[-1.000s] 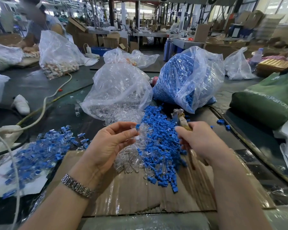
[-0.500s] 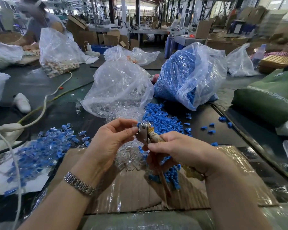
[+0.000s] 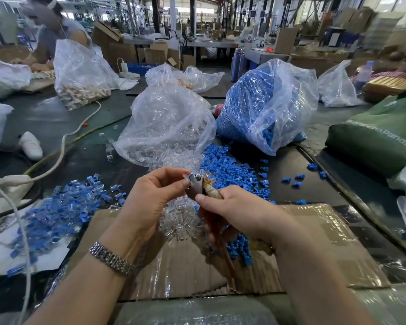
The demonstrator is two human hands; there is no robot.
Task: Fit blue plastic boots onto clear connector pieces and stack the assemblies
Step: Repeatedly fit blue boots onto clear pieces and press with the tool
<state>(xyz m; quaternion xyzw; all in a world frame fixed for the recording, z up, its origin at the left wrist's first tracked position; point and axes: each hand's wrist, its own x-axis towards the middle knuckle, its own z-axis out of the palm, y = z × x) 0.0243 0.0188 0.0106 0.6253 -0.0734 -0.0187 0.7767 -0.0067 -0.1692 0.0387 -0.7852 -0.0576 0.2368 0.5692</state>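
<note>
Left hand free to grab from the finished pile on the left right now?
Probably not yet: the left hand pinches a blue boot at the pliers the right hand grips. Path to the finished pile looks unobstructed.

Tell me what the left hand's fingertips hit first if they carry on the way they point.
The left hand points right; its fingertips already meet the metal tool head held by the right hand.

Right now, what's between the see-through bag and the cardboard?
In the head view, loose blue boots, clear connector pieces and both hands holding pliers.
</note>
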